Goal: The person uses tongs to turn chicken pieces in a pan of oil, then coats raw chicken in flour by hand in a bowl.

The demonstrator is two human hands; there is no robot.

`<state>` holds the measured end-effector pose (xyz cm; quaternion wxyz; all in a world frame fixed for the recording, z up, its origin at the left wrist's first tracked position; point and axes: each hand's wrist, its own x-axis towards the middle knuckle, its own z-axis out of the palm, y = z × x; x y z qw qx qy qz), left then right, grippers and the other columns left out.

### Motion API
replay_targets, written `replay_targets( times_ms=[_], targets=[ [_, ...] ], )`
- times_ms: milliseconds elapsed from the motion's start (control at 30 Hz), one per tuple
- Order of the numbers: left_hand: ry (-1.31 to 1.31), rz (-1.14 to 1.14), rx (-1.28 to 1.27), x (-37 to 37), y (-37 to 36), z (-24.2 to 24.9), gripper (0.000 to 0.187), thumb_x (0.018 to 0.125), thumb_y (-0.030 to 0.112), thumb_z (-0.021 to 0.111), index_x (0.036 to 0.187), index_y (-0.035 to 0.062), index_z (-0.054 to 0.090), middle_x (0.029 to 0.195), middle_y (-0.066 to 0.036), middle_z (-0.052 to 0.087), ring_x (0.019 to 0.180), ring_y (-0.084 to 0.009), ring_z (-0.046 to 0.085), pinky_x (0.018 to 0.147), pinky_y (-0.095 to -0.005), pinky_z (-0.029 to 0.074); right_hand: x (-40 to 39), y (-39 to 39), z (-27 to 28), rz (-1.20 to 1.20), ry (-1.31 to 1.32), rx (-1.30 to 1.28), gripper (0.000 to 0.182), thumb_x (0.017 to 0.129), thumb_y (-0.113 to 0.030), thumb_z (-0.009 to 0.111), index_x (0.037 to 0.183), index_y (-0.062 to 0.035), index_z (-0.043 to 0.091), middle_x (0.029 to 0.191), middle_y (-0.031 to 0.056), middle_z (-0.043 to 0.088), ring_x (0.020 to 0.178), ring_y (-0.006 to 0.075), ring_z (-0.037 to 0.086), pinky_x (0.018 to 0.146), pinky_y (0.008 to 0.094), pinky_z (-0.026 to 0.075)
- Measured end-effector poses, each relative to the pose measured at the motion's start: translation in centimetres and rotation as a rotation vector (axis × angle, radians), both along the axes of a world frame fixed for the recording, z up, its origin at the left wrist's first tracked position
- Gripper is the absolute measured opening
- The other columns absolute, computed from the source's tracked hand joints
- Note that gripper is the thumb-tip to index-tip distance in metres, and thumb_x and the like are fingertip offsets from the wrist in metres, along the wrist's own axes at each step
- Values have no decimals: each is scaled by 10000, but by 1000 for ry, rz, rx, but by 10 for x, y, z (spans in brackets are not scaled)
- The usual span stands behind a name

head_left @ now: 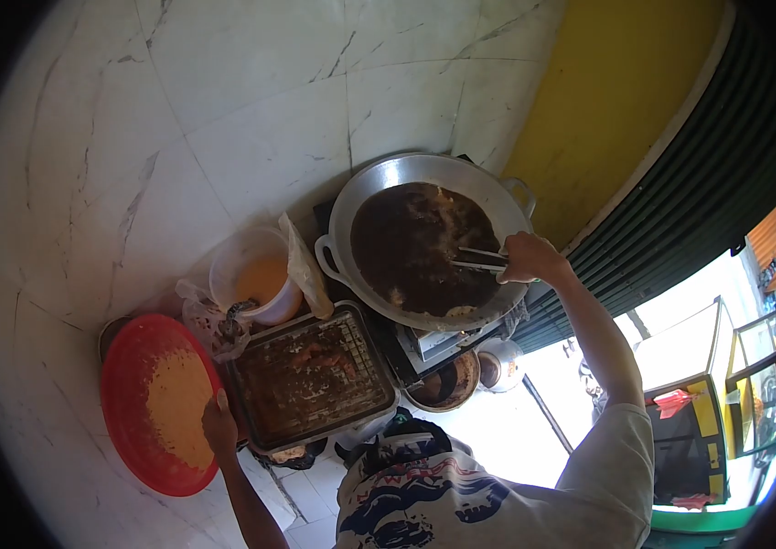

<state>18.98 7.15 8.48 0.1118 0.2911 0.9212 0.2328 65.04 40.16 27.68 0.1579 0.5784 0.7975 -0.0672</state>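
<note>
My right hand (531,258) is closed around a pair of metal tongs (479,260). The tips of the tongs reach into dark, bubbling oil (406,242) in a large metal wok (365,174) with two loop handles. A few pale pieces of frying food (459,311) show near the wok's edge. At the lower left, my left hand (219,426) grips the rim of a red basin (123,403), its fingers partly hidden. Pale orange flour-like powder (177,407) lies in that basin.
Between basin and wok sits a greasy rectangular tray with a rack (264,430). Behind it stand a tub of orange liquid (264,279) and a plastic bag (209,320). The wok rests on a stove (397,352). Pots (447,384) stand below, and a tiled wall (251,110) rises behind.
</note>
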Motion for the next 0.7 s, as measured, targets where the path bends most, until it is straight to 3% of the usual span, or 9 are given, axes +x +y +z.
replay_targets(
  times_ms=[200, 333, 700],
  targets=[
    [0, -25, 1, -1, -2, 0, 600, 926, 533, 363, 1052, -1, 606, 1026, -222, 624, 978, -421, 571, 836, -478, 441, 9, -18, 2, 134, 103, 11, 418, 646, -312, 748, 983, -72, 692, 806, 176, 668, 792, 295, 659, 769, 381, 524],
    [21, -25, -5, -3, -2, -4, 609, 925, 543, 357, 1046, -2, 603, 1018, -224, 624, 975, -418, 573, 828, -486, 439, 10, -33, 8, 139, 90, 1, 424, 653, -342, 727, 976, -72, 675, 830, 162, 664, 845, 308, 650, 806, 392, 514],
    [-37, -22, 7, 1, -1, 5, 619, 922, 558, 351, 1044, 6, 603, 1022, -221, 622, 992, -418, 563, 837, -475, 435, 11, -51, 4, 271, 101, 228, 423, 648, -257, 738, 1011, -64, 639, 881, 130, 639, 863, 289, 645, 800, 396, 516]
  ],
)
